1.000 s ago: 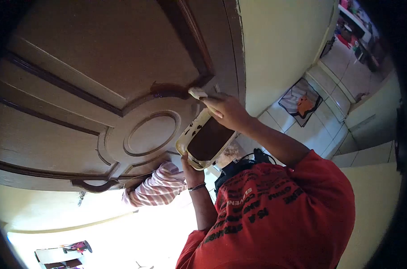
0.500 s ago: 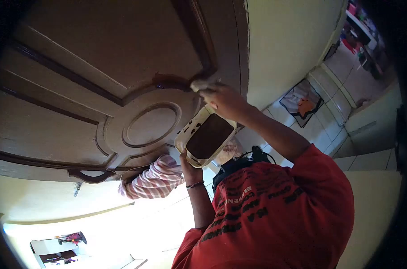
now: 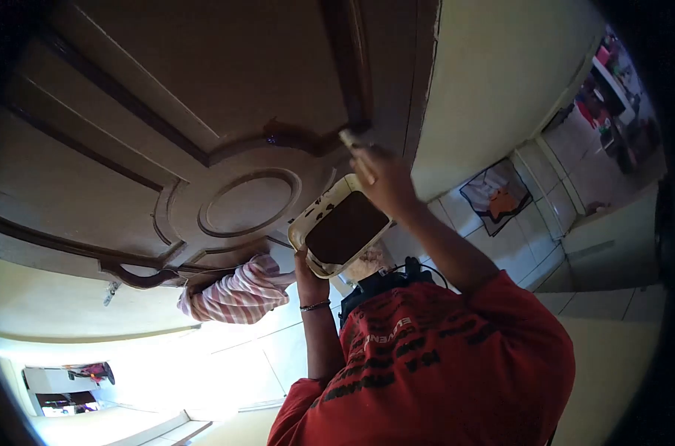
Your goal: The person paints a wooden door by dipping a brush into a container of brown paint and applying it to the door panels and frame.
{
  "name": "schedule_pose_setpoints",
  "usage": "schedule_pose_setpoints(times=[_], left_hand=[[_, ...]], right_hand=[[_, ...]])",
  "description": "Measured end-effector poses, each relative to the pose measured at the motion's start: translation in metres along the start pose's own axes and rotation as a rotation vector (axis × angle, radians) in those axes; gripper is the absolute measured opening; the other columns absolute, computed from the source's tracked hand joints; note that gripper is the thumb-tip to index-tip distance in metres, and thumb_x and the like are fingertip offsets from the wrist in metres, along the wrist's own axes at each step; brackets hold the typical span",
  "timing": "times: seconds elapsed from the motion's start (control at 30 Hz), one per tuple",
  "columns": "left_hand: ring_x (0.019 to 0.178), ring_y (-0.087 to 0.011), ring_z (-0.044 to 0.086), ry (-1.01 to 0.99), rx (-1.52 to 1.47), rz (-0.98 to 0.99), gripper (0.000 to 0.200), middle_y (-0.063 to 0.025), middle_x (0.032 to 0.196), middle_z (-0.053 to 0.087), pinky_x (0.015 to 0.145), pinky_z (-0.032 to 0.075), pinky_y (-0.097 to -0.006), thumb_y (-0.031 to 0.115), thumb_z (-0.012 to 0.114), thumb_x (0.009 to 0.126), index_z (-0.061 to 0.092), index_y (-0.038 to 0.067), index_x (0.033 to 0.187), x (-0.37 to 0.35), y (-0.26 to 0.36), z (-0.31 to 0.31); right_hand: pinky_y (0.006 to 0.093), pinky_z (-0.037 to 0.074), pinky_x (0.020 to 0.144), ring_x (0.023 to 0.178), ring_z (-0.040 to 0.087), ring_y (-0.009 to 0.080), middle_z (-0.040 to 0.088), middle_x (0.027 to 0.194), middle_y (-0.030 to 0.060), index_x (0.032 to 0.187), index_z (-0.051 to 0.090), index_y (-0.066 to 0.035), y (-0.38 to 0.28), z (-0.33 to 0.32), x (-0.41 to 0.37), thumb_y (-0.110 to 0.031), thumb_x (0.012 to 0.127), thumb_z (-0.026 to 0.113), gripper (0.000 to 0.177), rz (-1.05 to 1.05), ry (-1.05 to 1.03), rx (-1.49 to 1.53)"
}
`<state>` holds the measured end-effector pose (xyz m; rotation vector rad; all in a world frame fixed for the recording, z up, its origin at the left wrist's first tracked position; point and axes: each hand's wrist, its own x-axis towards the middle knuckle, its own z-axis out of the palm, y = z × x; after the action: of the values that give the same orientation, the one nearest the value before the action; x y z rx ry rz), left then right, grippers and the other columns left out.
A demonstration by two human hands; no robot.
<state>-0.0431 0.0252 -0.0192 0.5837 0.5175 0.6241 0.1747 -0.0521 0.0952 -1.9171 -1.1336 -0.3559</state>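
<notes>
My right hand [image 3: 382, 178] is closed around a small pale tool [image 3: 347, 138], blurred, whose tip is at the dark curved moulding of a brown panelled door [image 3: 248, 204]. Whether it is a brush or a pad, I cannot tell. Just below, my left hand [image 3: 310, 276] grips the lower left edge of a cream tub [image 3: 298, 230] that holds dark brown liquid [image 3: 346, 229]. Brown smears mark the tub's inner wall. Wet, glossy brown shows on the moulding left of the tool.
A striped cloth [image 3: 237, 293] hangs by the door's lower edge near a curved handle [image 3: 140, 276]. On the tiled floor at right lies a dark mat with an orange star [image 3: 499, 199]. A pale wall [image 3: 493, 82] stands beyond the door.
The view has shifted slightly. My right hand and its tool have moved a little right along the moulding, away from the glossy patch. My left hand still holds the tub.
</notes>
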Motion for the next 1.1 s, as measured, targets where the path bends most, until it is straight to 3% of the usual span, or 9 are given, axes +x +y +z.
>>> schedule_pose_setpoints(times=[0.2,0.33,0.4,0.43,0.53,0.7,0.8,0.93,1.1], left_hand=[[0.123,-0.0253,0.055,0.019,-0.072,0.035,0.054,-0.0128,0.136,0.054,0.104,0.044,-0.0400,0.035,0.051,0.096,0.044,0.002,0.138,0.007,-0.010,-0.008],[0.119,-0.0226,0.058,0.047,-0.009,0.113,0.051,-0.0118,0.131,0.058,0.101,0.046,-0.0366,0.035,0.049,0.097,0.046,0.001,0.135,0.006,-0.011,0.004],[0.119,-0.0223,0.058,0.065,0.022,0.163,0.052,-0.0116,0.131,0.058,0.101,0.046,-0.0364,0.036,0.050,0.097,0.046,0.001,0.135,0.005,-0.016,0.001],[0.120,-0.0219,0.057,0.058,-0.009,0.154,0.050,-0.0118,0.132,0.057,0.101,0.046,-0.0362,0.034,0.049,0.098,0.046,0.001,0.136,0.008,-0.018,-0.003],[0.121,-0.0218,0.056,0.087,0.024,0.193,0.050,-0.0118,0.132,0.057,0.101,0.046,-0.0364,0.034,0.048,0.099,0.046,0.000,0.136,0.012,-0.023,-0.002],[0.121,-0.0221,0.055,0.113,-0.004,0.184,0.049,-0.0123,0.132,0.056,0.103,0.045,-0.0364,0.033,0.050,0.099,0.044,0.002,0.136,0.007,-0.019,0.004],[0.121,-0.0226,0.055,0.081,0.010,0.200,0.048,-0.0120,0.132,0.055,0.103,0.044,-0.0360,0.031,0.050,0.098,0.043,0.003,0.136,-0.002,-0.009,0.014],[0.120,-0.0229,0.054,0.084,0.032,0.217,0.047,-0.0112,0.131,0.054,0.103,0.044,-0.0358,0.027,0.049,0.097,0.042,0.004,0.137,-0.009,-0.003,0.009],[0.120,-0.0222,0.054,0.108,-0.013,0.216,0.045,-0.0104,0.129,0.055,0.102,0.044,-0.0359,0.027,0.050,0.097,0.044,0.005,0.135,-0.017,0.004,-0.008]], right_hand=[[0.0372,0.053,0.070,0.082,0.069,0.0319,0.069,0.094,0.0171,0.106,0.066,-0.002,-0.018,0.010,-0.007,-0.010,0.086,0.069,0.022,-0.049,0.013,0.351],[0.0330,0.052,0.068,0.080,0.070,0.0253,0.070,0.088,0.0158,0.103,0.066,-0.001,0.009,-0.006,-0.005,-0.009,0.087,0.068,0.018,-0.033,0.085,0.283],[0.0303,0.052,0.068,0.079,0.071,0.0199,0.070,0.083,0.0145,0.100,0.066,0.001,0.017,-0.015,-0.003,-0.008,0.088,0.066,0.015,0.168,0.091,0.306],[0.0288,0.051,0.069,0.078,0.070,0.0171,0.070,0.081,0.0136,0.099,0.066,0.001,0.018,-0.014,-0.002,-0.008,0.088,0.066,0.014,0.146,0.095,0.287],[0.0327,0.052,0.064,0.074,0.070,0.0262,0.069,0.082,0.0138,0.097,0.065,-0.003,0.010,0.003,0.000,-0.008,0.086,0.066,0.013,0.079,0.104,0.335],[0.0315,0.051,0.063,0.075,0.070,0.0210,0.069,0.082,0.0138,0.097,0.066,-0.002,-0.022,0.019,0.009,-0.009,0.088,0.067,0.012,0.085,0.065,0.398],[0.0303,0.052,0.064,0.075,0.070,0.0204,0.069,0.082,0.0130,0.097,0.066,-0.002,-0.026,0.022,0.015,-0.008,0.088,0.067,0.011,0.152,0.054,0.555],[0.0306,0.053,0.065,0.075,0.071,0.0215,0.070,0.083,0.0133,0.096,0.065,-0.001,-0.054,0.017,0.023,-0.007,0.087,0.068,0.012,0.121,0.078,0.520],[0.0340,0.055,0.067,0.076,0.070,0.0267,0.069,0.086,0.0139,0.097,0.064,-0.001,-0.090,0.027,0.037,-0.005,0.084,0.071,0.015,-0.147,0.201,0.438]])
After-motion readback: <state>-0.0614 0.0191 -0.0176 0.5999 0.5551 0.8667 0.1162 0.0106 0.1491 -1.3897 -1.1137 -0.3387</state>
